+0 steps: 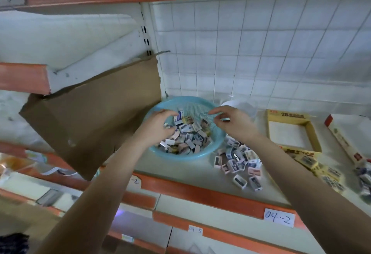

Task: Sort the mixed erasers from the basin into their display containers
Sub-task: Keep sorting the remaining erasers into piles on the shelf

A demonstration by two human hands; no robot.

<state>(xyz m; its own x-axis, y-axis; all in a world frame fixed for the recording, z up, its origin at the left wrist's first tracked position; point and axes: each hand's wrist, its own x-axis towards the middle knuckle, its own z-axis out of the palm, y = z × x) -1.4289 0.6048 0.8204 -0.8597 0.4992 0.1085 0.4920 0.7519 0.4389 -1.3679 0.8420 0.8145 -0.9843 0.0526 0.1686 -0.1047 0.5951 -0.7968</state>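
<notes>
A light-blue basin (181,156) stands on the shelf, holding several small wrapped erasers (189,138). My left hand (158,126) is inside the basin's left side, fingers bent down onto the pile, with nothing plainly held. Over the basin's right rim hovers my right hand (230,122), its thumb and fingers loosely curved and apart, holding nothing. To the right of the basin, a loose heap of pink and white erasers (239,165) lies on the shelf. An open yellow display box (315,137) sits further right, with yellow erasers (323,170) lying in front of it.
A torn cardboard sheet (96,117) leans at the left of the basin. A clear jar (241,104) stands behind my right hand. A red and white box (341,139) lies at the far right. The orange shelf edge carries a label reading 04-2 (279,217).
</notes>
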